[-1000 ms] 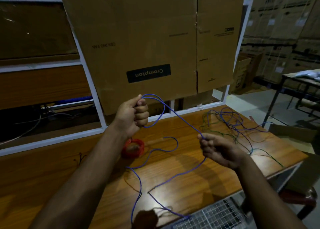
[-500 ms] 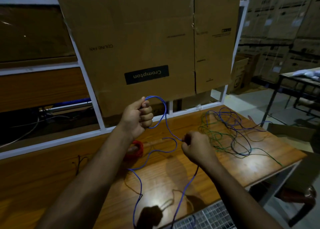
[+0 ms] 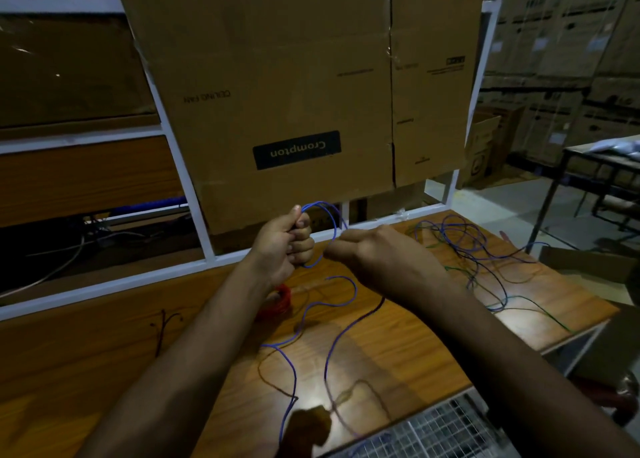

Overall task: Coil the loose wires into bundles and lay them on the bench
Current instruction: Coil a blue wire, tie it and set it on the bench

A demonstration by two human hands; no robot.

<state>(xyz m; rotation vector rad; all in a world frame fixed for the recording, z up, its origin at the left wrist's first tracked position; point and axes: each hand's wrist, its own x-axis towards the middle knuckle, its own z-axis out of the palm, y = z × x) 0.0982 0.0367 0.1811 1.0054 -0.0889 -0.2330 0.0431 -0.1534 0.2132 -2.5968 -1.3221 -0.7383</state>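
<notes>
Right hand [image 3: 384, 260], lately well out to the side, now brought just beside left hand [image 3: 285, 241], fingers pinching blue wire [image 3: 337, 336]; left fist closed round forming loop; another turn imminent, remaining length trailing over bench [image 3: 104, 353].

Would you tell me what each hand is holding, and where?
The left hand grips the blue wire at its coiled loops; the right hand pinches the same wire's running length.

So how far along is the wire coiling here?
Early. Done: one red coil lies on the bench. In hand: left hand grips blue wire loops, right hand feeds more. Left: its trailing length and the tangled pile.
</notes>
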